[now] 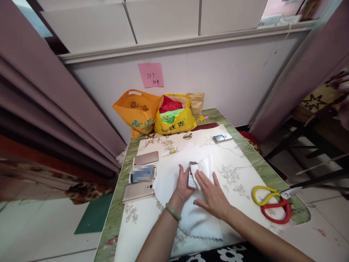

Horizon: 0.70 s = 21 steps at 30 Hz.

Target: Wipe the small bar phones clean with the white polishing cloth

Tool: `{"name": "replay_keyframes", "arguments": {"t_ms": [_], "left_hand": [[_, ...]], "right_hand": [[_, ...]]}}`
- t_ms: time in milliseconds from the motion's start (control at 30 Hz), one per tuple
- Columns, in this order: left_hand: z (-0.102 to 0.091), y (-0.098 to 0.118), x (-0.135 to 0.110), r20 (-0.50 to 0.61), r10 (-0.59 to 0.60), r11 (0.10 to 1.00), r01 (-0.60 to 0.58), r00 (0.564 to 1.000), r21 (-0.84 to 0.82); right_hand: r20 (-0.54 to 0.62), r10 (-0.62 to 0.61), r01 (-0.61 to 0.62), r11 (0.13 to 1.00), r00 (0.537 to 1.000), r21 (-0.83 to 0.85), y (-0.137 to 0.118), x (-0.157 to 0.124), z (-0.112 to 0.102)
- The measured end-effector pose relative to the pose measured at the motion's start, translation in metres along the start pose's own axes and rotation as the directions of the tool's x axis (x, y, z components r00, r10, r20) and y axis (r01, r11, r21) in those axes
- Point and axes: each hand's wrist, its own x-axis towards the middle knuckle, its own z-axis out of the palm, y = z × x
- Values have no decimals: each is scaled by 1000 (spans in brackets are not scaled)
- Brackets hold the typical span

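Note:
A silver keypad mobile phone (192, 180) rests in my left hand (184, 182), whose thumb sticks up beside it; the fingers behind are hidden. A white cloth (199, 222) with a zigzag edge spreads beneath both hands, and one fold of it covers part of the phone's screen. On that fold lies my right hand (211, 196), its fingers stretched out and the thumb apart, fingertips near the phone's right edge. A green bangle (173, 211) circles my left wrist.
Left of the cloth lie several smartphones, among them a rose-gold one (146, 158). Red-and-yellow-handled scissors (278, 203) rest at the right edge. Another keypad phone (222, 138) lies farther back. An orange bag (139, 112) and a yellow bag (176, 122) stand against the wall.

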Motion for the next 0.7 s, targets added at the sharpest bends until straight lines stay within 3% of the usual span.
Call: {"name": "replay_keyframes", "arguments": {"t_ms": [133, 267, 400, 500, 600, 700], "left_hand": [[0, 3, -4, -7, -24, 1000, 24, 1000, 13], [-4, 3, -7, -45, -81, 997, 81, 996, -4], [-4, -1, -3, -119, -33, 999, 32, 992, -13], [-1, -2, 1, -106, 20, 1000, -22, 994, -17], [2, 0, 0, -41, 11, 999, -13, 999, -39], [3, 1, -2, -17, 30, 998, -31, 999, -53]], "right_hand": [[48, -143, 140, 988, 989, 63, -13, -16, -9], [53, -222, 218, 973, 974, 72, -11, 5, -6], [33, -111, 109, 993, 993, 47, 3, 39, 2], [32, -7, 6, 999, 999, 37, 13, 53, 6], [-14, 83, -82, 997, 996, 8, 17, 49, 10], [-57, 76, -77, 997, 995, -17, 12, 27, 11]]}}
